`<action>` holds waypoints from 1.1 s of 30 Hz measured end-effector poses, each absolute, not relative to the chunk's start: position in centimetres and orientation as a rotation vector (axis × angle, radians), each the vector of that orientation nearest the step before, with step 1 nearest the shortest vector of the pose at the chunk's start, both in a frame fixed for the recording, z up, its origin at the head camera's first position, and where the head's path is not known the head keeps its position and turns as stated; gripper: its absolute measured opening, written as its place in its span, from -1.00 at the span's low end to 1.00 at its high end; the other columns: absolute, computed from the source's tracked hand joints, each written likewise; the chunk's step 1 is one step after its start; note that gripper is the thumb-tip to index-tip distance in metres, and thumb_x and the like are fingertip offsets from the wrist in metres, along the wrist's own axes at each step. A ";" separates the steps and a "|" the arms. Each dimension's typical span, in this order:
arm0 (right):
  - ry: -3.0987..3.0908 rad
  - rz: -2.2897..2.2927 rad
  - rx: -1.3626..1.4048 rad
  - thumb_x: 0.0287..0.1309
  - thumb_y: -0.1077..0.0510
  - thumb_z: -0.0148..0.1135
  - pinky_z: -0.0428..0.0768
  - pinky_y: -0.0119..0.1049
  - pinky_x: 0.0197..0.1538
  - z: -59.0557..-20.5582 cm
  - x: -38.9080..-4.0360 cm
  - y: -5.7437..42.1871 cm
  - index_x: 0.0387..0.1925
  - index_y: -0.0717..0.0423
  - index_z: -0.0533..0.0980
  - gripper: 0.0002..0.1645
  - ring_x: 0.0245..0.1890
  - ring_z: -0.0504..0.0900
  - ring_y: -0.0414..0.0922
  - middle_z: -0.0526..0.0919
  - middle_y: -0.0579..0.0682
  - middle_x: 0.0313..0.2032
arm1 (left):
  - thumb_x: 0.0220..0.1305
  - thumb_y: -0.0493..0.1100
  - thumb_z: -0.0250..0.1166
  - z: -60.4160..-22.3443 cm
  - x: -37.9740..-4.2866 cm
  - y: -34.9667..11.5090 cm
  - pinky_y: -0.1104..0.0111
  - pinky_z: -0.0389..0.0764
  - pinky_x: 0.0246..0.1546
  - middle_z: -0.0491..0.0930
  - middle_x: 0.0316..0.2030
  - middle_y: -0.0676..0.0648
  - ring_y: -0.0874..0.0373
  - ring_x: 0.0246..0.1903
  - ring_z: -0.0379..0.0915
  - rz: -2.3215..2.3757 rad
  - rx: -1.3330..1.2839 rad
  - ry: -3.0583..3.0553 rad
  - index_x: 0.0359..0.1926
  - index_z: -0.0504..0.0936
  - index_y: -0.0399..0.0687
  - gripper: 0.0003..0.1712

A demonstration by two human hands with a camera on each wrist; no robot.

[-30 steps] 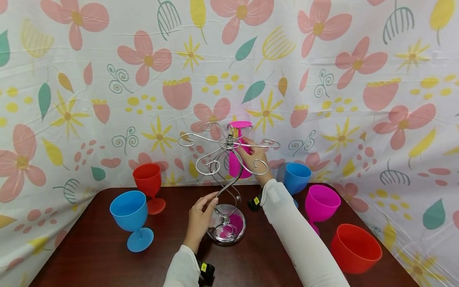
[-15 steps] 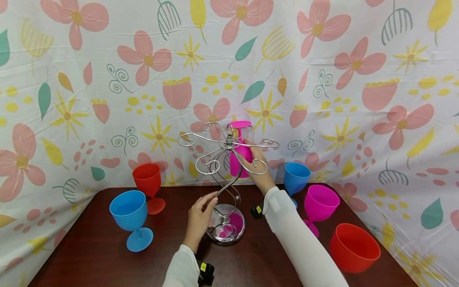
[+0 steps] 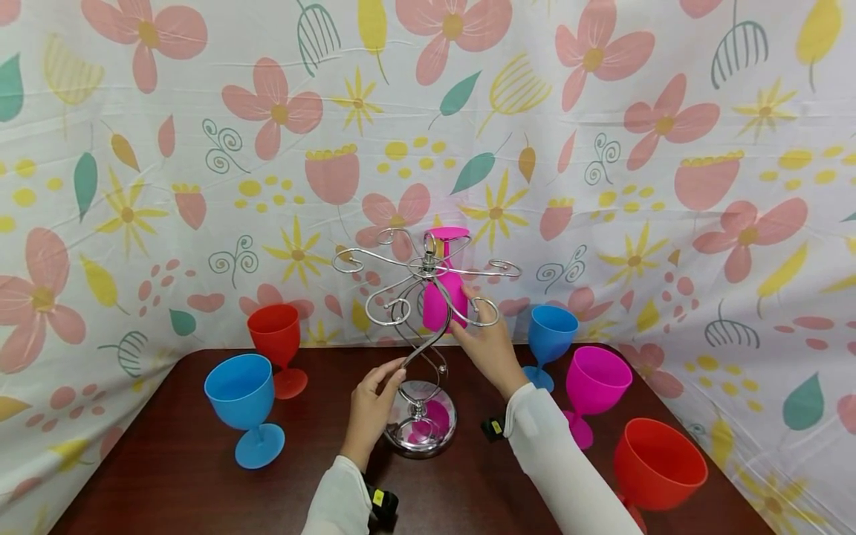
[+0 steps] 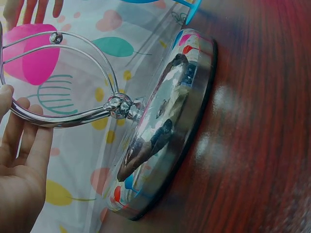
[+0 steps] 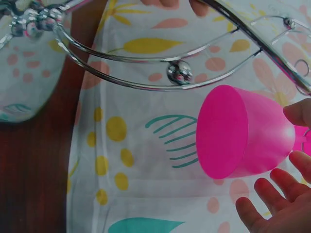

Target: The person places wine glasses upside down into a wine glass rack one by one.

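Note:
A chrome wine glass rack with curled arms stands on the table. My left hand holds its curved stem, thumb and fingers about the rod, as the left wrist view also shows. Upside down at the rack's far side hangs a magenta goblet, its foot up among the curled arms and its bowl below. Just right of that bowl is my right hand, with fingers spread loosely. In the right wrist view the fingers lie apart from the bowl; whether the thumb touches it I cannot tell.
On the left of the dark wooden table stand a blue goblet and a red goblet. To the right are a blue goblet, a magenta goblet and a red goblet. A flowered cloth hangs behind.
My right hand has loosened from the hanging magenta goblet and shifted down and right. The goblet stays at the rack's arms, swaying slightly left. My left hand has kept its place.

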State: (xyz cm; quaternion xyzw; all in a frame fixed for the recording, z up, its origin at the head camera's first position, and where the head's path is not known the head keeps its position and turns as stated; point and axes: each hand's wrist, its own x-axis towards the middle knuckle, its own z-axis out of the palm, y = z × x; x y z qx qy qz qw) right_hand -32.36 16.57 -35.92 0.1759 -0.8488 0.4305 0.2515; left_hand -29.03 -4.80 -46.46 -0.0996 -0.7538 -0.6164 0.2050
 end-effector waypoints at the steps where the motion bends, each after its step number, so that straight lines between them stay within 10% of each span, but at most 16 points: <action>1: -2.316 1.167 0.484 0.29 0.09 0.36 0.36 0.09 0.33 -36.2 -32.0 16.7 0.49 0.04 0.26 -0.19 0.39 0.28 0.10 0.32 0.15 0.39 | 0.37 0.09 0.32 -46.5 -29.0 -4.8 0.31 0.54 -0.14 0.67 -0.16 0.19 0.23 -0.18 0.56 -1.722 -0.278 -2.102 0.07 0.72 0.30 -0.71; 33: -2.416 0.894 0.456 0.16 0.11 0.48 0.33 0.30 0.26 -44.6 -27.1 17.6 0.44 0.07 0.31 -0.14 0.35 0.36 0.15 0.38 0.12 0.38 | 0.37 0.04 0.32 -45.9 -29.0 -5.4 0.29 0.55 0.00 0.70 -0.02 0.06 0.19 -0.04 0.58 -1.821 -0.316 -2.161 0.10 0.71 0.21 -0.69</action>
